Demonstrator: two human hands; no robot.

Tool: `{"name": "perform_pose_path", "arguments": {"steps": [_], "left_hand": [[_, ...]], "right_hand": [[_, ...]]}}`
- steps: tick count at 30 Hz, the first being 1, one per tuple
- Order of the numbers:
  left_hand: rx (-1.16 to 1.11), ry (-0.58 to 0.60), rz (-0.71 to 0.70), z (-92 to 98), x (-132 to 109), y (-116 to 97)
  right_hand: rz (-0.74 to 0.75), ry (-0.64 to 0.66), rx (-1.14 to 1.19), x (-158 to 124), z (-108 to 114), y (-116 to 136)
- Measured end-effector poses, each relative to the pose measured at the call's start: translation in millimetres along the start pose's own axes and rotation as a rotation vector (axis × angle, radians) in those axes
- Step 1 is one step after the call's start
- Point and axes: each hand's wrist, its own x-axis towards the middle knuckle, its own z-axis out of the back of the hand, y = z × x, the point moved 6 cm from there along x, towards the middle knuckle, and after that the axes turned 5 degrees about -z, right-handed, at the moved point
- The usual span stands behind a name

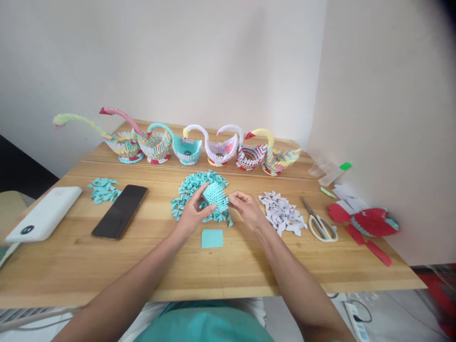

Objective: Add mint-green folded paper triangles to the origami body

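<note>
A turquoise origami model (215,195), built of interlocked folded paper pieces, is held above a heap of loose turquoise paper pieces (188,190). My left hand (195,209) grips its left side, with thumb in front and fingers behind. My right hand (245,207) is closed in a pinch at the model's right edge; whatever lies between its fingertips is too small to make out. On the table just below the model lies a turquoise paper rectangle (212,239). White folded paper pieces (282,213) are piled to the right of my right hand.
Several finished paper swans (221,149) line the back of the wooden table (149,280). To the left are a black phone (120,211), a white power bank (44,213) and more turquoise pieces (103,190). Scissors (320,225) and a red paper model (374,222) lie right.
</note>
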Motion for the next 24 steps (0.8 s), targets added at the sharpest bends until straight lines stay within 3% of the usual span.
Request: {"name": "perform_pose_path", "arguments": {"steps": [8, 18, 24], "left_hand": [[0.032, -0.002, -0.008, -0.7, -1.1, -2.2], [0.118, -0.047, -0.043, 5.1, 0.8, 6.2], [0.082, -0.04, -0.007, 4.2, 0.9, 7.2]], "right_hand": [[-0.043, 0.084, 0.027, 0.3, -4.0, -5.5], [0.036, -0.016, -0.149, -7.2, -14.3, 7.7], [0.039, -0.036, -0.067, -6.2, -14.4, 7.4]]}}
